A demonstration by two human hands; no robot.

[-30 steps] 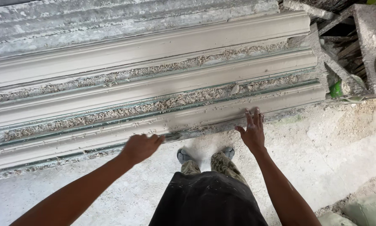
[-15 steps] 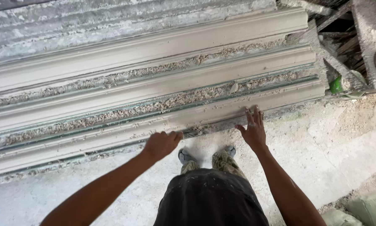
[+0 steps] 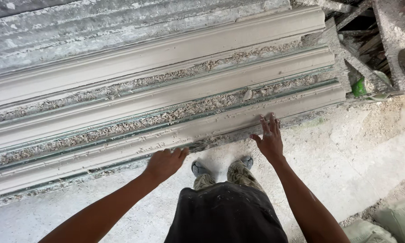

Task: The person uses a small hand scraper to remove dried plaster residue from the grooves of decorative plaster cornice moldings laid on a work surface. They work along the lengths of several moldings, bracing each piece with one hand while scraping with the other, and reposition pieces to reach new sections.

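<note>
Left hand (image 3: 164, 163) resting knuckles-up on the near lip of the nearest moulding (image 3: 175, 135), fingers bent over the edge and pressing on it rather than wrapped round anything; nothing carried. Right hand (image 3: 269, 140) lying flat and spread, palm down, fingertips on the same near edge and farther along toward the right-hand end; also holding nothing. Both arms reaching forward from the body, above dark shorts (image 3: 225, 216) and two dusty shoes (image 3: 222, 164) planted just short of the piece. Lying directly ahead of both hands, that moulding: a long pale cast strip with its long axis running left to right across the view, climbing slightly toward the right, square to the reach of the arms. About equally close to its edge, the two hands, set apart along its length with the feet between them; much more of the strip stretching away past the left hand than past the right, which sits near the right end. Beyond it, lying parallel, a second moulding (image 3: 166, 96) and a third moulding (image 3: 157, 56), with crumbly fibrous scraps packed in the grooves between. Underfoot, a dusty pale floor (image 3: 369, 148). At the far right, rough timber framing (image 3: 382, 31) crusted with plaster, and something small and green (image 3: 359, 86) at its foot, too small to identify.
</note>
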